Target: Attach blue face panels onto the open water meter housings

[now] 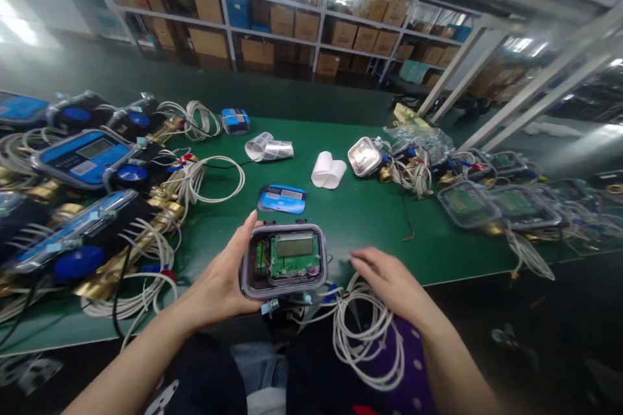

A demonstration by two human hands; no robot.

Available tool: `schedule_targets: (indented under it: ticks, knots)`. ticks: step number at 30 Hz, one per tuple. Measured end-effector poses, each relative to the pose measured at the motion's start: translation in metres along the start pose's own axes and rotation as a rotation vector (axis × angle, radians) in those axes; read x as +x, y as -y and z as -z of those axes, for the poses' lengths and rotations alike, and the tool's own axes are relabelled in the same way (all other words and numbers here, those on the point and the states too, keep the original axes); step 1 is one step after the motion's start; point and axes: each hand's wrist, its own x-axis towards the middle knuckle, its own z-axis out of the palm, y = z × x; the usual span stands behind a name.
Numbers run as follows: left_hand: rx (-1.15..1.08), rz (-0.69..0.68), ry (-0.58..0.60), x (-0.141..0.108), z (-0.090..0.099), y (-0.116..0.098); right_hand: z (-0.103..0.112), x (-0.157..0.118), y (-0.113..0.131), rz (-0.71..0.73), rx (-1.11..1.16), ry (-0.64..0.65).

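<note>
A meter housing (247, 259) with a clear rim sits in front of me at the bench edge, its green circuit board and small grey display (294, 245) showing inside. My left hand (226, 272) grips its left side, thumb at the upper corner and the other fingers partly hidden below. To the right, my right hand (389, 279) is held over the table edge with its fingers loosely apart and nothing visible in them. Beneath it hangs a coil of white cable (367, 343), running to the underside of the housing. Just behind the housing lie blue faceplate labels (282, 199).
Blue-faced meters (90, 154) with brass fittings and coiled cables crowd the left of the green bench (228, 220). Open-lidded meters (506, 204) stand on the right. A strip of silvery labels (268, 146), curled white paper (328, 170) and a banded blue stack (235, 120) lie farther back.
</note>
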Motion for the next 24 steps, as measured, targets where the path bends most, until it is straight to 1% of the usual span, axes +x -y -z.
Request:
schedule_targets:
  ticks: [2, 3, 4, 5, 6, 7, 8, 10, 11, 12, 13, 15, 16, 18, 20, 21, 24]
  knots:
    - [0.04, -0.053, 0.03, 0.006, -0.001, 0.001, -0.007, -0.011, 0.001, -0.032, 0.034, 0.267]
    - [0.06, -0.087, 0.043, 0.008, -0.002, 0.0, -0.01, -0.016, 0.002, -0.043, 0.073, 0.379]
    - [0.075, -0.126, 0.052, 0.009, -0.004, 0.0, -0.012, -0.018, 0.002, -0.055, 0.12, 0.448]
    - [0.084, -0.165, 0.056, 0.009, -0.005, -0.001, -0.013, -0.018, 0.001, -0.069, 0.166, 0.46]
    - [0.081, -0.194, 0.057, 0.009, -0.005, -0.002, -0.013, -0.015, -0.001, -0.084, 0.201, 0.411]
    - [0.065, -0.201, 0.064, 0.008, -0.004, -0.002, -0.012, -0.009, -0.005, -0.095, 0.225, 0.307]
    - [0.03, -0.185, 0.081, 0.006, -0.001, -0.003, -0.01, 0.0, -0.008, -0.095, 0.241, 0.164]
    - [-0.096, -0.1, 0.128, 0.001, 0.007, -0.002, -0.006, 0.026, -0.016, -0.067, 0.255, -0.108]
    - [-0.183, -0.053, 0.137, -0.002, 0.012, 0.0, -0.006, 0.042, -0.019, -0.045, 0.254, -0.201]
    - [-0.268, -0.005, 0.121, -0.003, 0.016, 0.003, -0.006, 0.058, -0.02, -0.022, 0.249, -0.263]
    - [-0.339, 0.046, 0.077, -0.003, 0.019, 0.007, -0.008, 0.074, -0.021, 0.002, 0.238, -0.3]
    - [-0.423, 0.174, -0.052, 0.003, 0.019, 0.017, -0.016, 0.106, -0.021, 0.04, 0.21, -0.326]
    - [-0.429, 0.25, -0.107, 0.009, 0.016, 0.022, -0.021, 0.12, -0.02, 0.056, 0.198, -0.327]
    - [-0.396, 0.367, -0.169, 0.028, 0.007, 0.035, -0.033, 0.144, -0.018, 0.086, 0.176, -0.325]
    - [-0.341, 0.403, -0.199, 0.053, -0.006, 0.047, -0.044, 0.159, -0.017, 0.111, 0.151, -0.35]
    - [-0.314, 0.406, -0.215, 0.067, -0.013, 0.053, -0.049, 0.164, -0.017, 0.117, 0.136, -0.383]
    - [-0.249, 0.412, -0.25, 0.102, -0.03, 0.066, -0.053, 0.171, -0.022, 0.095, 0.087, -0.554]
